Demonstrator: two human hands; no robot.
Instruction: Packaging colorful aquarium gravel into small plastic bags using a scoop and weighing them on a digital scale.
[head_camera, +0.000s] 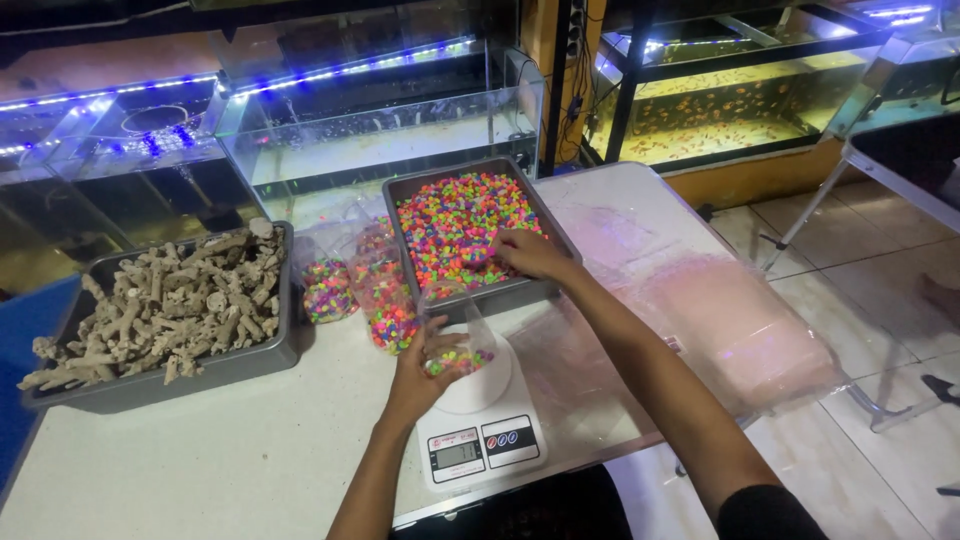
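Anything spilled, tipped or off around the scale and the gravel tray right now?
Nothing stands out. The left hand holds a clear bag of coloured gravel over the white scale; the right hand is in the gravel tray. Filled bags sit beside it; no loose gravel shows on the table.

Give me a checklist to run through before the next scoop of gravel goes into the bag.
1. Left hand holds the clear bag over the scale: ok.
2. Bag mouth open: cannot tell.
3. Right hand is in the tray of coloured gravel: ok.
4. Scale display lit: ok; whether it is steady: cannot tell.
5. Filled bags stand clear of the scale: ok.
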